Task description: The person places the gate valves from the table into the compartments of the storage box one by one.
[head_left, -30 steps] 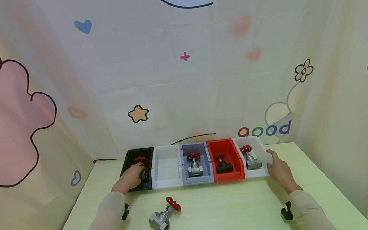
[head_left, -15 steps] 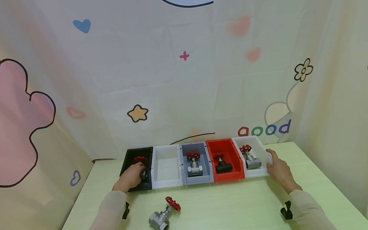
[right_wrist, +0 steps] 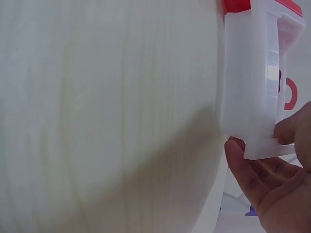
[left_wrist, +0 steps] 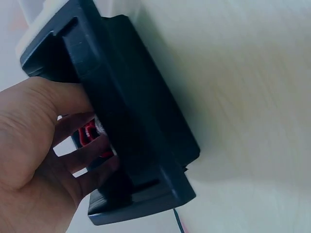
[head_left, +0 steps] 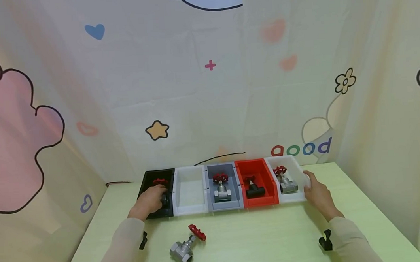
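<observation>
My left hand reaches into the black bin at the left end of the row. Its fingers curl round a valve with a red handwheel; most of the valve body is hidden by the hand and the bin wall. In the left wrist view, red parts of the handwheel show between the fingers. At the other end, my right hand grips the side of a white bin, thumb over the rim and fingers underneath in the right wrist view. A steel valve with a red handwheel lies inside that bin.
Between the end bins stand another white bin, a grey bin with a steel valve, and a red bin with a black-bodied valve. Another steel valve lies on the table in front. A printed curtain hangs behind.
Both hands keep their places at the two end bins. The left fingers have shifted slightly over the valve, and less of its dark body shows.
</observation>
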`<state>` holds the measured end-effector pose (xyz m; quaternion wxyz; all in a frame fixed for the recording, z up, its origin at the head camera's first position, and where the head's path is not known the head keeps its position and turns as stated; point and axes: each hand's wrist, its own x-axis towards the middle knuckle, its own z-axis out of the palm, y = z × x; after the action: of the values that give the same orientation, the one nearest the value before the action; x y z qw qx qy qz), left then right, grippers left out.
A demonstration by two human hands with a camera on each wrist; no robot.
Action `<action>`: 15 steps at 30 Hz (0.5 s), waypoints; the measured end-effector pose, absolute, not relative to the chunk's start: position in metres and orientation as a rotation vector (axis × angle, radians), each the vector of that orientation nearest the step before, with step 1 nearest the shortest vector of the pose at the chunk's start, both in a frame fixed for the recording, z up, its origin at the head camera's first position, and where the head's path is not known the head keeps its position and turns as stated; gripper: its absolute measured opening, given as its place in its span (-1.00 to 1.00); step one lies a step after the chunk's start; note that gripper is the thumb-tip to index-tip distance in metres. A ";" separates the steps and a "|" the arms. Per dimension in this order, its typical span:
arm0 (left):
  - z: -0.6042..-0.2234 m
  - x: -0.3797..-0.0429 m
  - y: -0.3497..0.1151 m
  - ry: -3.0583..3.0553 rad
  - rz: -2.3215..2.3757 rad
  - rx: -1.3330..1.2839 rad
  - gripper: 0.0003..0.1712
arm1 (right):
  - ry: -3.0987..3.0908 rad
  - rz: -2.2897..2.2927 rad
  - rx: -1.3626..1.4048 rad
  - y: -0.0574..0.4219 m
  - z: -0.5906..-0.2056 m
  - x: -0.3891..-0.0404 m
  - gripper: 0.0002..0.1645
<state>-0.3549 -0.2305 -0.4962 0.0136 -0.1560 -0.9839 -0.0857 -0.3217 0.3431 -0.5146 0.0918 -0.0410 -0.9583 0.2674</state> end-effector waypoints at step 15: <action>-0.486 -0.347 -0.230 -3.002 -0.288 -0.461 -0.48 | -2.832 0.777 -0.103 0.342 -0.514 -0.320 -0.31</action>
<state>-0.3472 -0.2303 -0.4865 0.0452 -0.1509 -0.9830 -0.0942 -0.3197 0.3423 -0.5142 0.1013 -0.0348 -0.9588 0.2631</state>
